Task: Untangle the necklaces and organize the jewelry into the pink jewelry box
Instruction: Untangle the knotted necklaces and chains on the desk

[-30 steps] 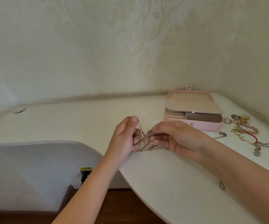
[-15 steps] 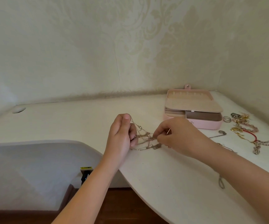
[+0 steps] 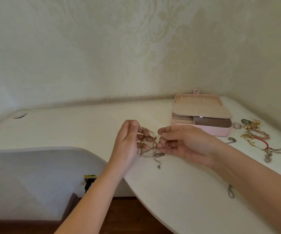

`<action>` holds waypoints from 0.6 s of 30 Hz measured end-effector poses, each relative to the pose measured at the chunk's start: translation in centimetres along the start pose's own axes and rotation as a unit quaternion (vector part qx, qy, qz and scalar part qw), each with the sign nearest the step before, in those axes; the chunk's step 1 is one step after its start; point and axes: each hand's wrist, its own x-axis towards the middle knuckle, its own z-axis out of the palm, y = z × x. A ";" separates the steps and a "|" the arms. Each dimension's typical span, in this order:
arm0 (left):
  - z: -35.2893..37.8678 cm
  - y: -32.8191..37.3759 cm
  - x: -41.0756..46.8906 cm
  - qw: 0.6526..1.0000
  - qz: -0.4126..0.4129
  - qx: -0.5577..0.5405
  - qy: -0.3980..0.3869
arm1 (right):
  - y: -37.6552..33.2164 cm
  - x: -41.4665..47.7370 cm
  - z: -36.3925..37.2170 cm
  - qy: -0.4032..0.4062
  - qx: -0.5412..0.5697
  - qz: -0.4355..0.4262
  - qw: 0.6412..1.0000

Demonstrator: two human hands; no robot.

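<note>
**Untangling stage: knotted chains spread between two hands**

Shows a tangle of thin gold-toned chain necklaces [image 3: 150, 144] raised just above the curved white tabletop [image 3: 170, 191] and stretched between both hands, probably to open the crossings for inspection. Left hand [image 3: 128, 141]: fingers curled, thumb uppermost, gripping one side of the bundle as an anchor. Right hand [image 3: 187, 142]: fingertips pinching strands at the knot, apparently to tease one chain free. Small pendant [image 3: 159, 155] dangling beneath. Open pink rectangular jewelry box [image 3: 212, 131] near, behind the right hand, lid back and compartments exposed. Loose rings and bracelets [image 3: 254, 130] unsorted just beside it.
</note>
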 end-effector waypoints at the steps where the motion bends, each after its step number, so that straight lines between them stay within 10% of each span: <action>1: -0.1 -0.3 0.1 1.000 0.011 0.012 0.009 | 0.2 0.2 -0.1 0.021 -0.008 -0.010 1.000; 18: -1.5 -0.4 2.4 0.928 -0.104 -0.335 0.128 | -1.8 0.2 -2.3 0.079 -0.147 -0.149 0.975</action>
